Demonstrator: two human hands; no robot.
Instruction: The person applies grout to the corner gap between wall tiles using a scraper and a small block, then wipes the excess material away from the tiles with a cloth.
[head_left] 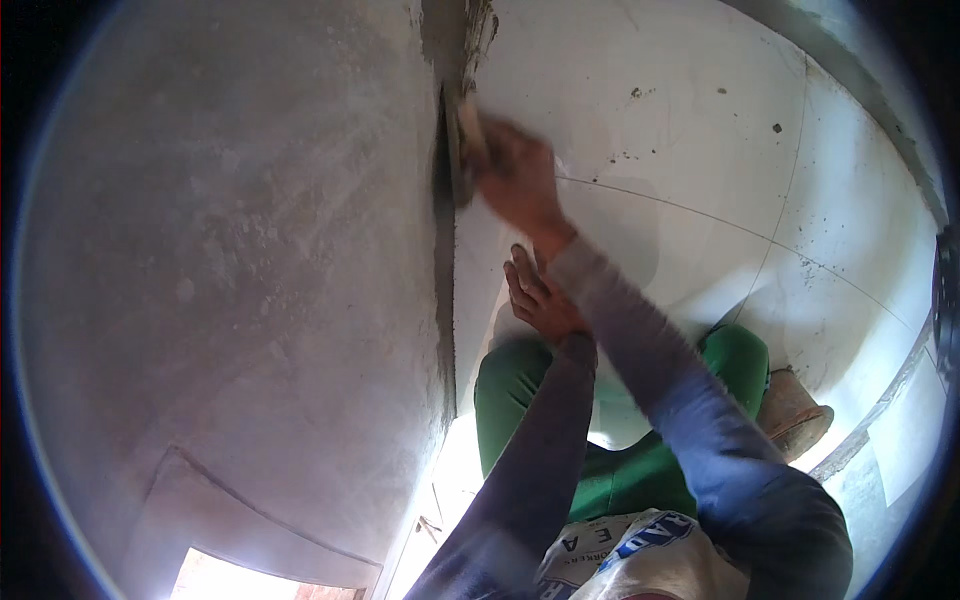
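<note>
Right hand (518, 180) reaches forward and up, fingers wrapped around the handle of a flat grey mortar-smeared trowel (462, 150); blade edge is pressed against the vertical seam where the rough grey plastered wall (230, 270) meets the white glossy tiled floor (680, 150). The hand is blurred, so the exact finger placement is hard to tell, but it is closed on the trowel. A dark strip of wet grey mortar (444, 290) runs down that seam from the trowel toward the person. Left hand (538, 297) lies lower, just beside the seam, fingers together and stretched out flat, palm down on the tile, holding nothing. Both forearms are in long purple-blue sleeves (690, 400) and cross each other, right over left. Green trousers (620, 470) on the bent knees show under the arms. A brown worn shoe (795, 415) sits at the right on the tile. Small dark mortar specks (640, 93) dot the white tiles, well apart from the hands.
</note>
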